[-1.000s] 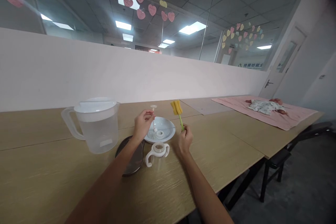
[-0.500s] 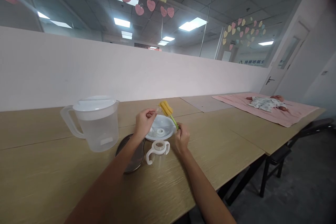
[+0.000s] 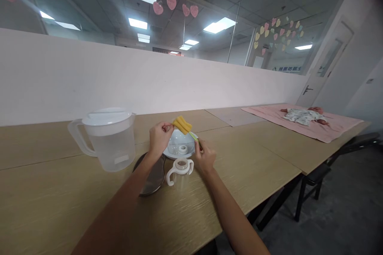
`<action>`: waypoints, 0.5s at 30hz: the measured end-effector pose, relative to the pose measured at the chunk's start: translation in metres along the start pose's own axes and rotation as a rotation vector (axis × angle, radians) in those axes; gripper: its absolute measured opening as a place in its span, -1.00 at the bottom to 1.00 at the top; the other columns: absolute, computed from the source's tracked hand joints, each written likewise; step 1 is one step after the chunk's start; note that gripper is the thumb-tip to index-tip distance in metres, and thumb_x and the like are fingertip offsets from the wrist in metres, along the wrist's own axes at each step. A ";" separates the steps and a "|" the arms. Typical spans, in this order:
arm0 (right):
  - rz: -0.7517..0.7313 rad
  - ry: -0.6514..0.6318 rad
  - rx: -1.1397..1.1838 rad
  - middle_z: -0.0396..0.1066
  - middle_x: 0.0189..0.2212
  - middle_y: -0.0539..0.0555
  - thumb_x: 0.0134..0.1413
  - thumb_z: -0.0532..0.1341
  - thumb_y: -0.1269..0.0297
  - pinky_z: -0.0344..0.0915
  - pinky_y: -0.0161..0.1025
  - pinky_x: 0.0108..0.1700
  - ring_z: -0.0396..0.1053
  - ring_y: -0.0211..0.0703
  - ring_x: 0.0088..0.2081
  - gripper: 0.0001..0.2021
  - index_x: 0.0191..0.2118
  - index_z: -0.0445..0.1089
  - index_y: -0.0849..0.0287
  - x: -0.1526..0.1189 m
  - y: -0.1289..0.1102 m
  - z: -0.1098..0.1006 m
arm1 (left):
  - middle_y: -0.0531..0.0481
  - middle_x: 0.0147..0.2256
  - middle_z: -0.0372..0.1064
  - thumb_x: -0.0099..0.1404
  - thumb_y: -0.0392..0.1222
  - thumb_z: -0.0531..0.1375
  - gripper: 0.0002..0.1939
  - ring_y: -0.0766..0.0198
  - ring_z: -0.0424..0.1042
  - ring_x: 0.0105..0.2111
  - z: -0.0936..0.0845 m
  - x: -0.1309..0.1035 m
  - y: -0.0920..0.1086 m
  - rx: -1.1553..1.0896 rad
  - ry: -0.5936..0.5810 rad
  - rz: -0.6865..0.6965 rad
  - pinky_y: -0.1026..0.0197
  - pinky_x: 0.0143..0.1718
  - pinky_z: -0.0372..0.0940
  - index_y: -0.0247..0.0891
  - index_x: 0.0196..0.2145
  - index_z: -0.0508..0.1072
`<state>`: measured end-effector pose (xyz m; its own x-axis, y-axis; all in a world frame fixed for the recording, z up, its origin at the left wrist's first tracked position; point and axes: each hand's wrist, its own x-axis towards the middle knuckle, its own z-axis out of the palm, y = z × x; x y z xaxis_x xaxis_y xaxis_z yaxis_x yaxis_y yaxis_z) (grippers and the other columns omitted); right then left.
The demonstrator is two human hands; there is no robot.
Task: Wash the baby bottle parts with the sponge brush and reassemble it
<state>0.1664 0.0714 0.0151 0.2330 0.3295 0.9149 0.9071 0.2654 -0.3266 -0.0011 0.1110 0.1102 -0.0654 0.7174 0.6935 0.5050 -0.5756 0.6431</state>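
My right hand grips the green handle of a yellow sponge bottle brush, held tilted above a white bowl. The sponge's left end meets the closed fingertips of my left hand. Whatever small thing those fingers pinch is hidden. Inside the bowl lie a white ring and a clear part that is hard to make out. In front of it stands a clear baby bottle, uncapped, with a white two-handled holder around its neck. A dark kidney-shaped tray lies under my left forearm.
A lidded, see-through plastic pitcher stands at left. Far right, a baby doll in patterned clothing lies on a pink cloth. A white wall runs along the table's back, and a dark stool stands beside its right edge.
The brush has tipped leftward and its sponge now lies closer to level, against my left fingertips. A small clear piece seen between those fingers and the sponge no longer shows.
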 end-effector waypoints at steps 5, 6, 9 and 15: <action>-0.071 0.049 -0.078 0.32 -0.63 0.02 0.22 0.04 0.18 0.08 -0.35 -0.43 0.25 -0.29 -0.53 -0.70 -0.28 0.46 0.24 0.001 0.000 0.000 | 0.12 -0.64 0.22 0.05 -0.10 0.13 -0.78 0.37 0.22 -0.59 -0.002 0.001 -0.001 0.020 0.023 -0.004 0.33 -0.51 0.12 -0.29 -0.46 0.48; -0.073 0.053 -0.074 0.32 -0.63 0.02 0.21 0.05 0.18 0.09 -0.35 -0.42 0.24 -0.29 -0.53 -0.70 -0.28 0.46 0.24 0.001 0.000 0.000 | 0.12 -0.64 0.23 0.05 -0.10 0.13 -0.78 0.37 0.22 -0.59 -0.002 0.001 0.000 0.025 0.027 -0.007 0.33 -0.51 0.12 -0.29 -0.46 0.48; 0.021 0.099 -0.075 0.34 -0.60 0.04 0.22 0.03 0.17 0.10 -0.34 -0.40 0.24 -0.27 -0.51 -0.68 -0.29 0.47 0.24 0.003 0.003 -0.001 | 0.11 -0.64 0.24 0.05 -0.10 0.13 -0.77 0.36 0.22 -0.60 -0.004 0.002 0.001 0.036 0.044 -0.023 0.32 -0.50 0.12 -0.30 -0.46 0.49; 0.168 0.150 -0.034 0.37 -0.55 0.07 0.21 0.00 0.13 0.13 -0.32 -0.37 0.25 -0.24 -0.47 -0.63 -0.29 0.46 0.26 0.006 0.009 -0.001 | 0.09 -0.63 0.25 0.07 -0.07 0.15 -0.75 0.35 0.25 -0.58 -0.004 0.002 -0.001 -0.018 0.031 -0.016 0.32 -0.50 0.14 -0.30 -0.42 0.50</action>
<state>0.1760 0.0746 0.0177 0.4285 0.2278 0.8743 0.8620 0.1870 -0.4712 -0.0048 0.1112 0.1120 -0.1001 0.7140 0.6929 0.4879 -0.5718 0.6596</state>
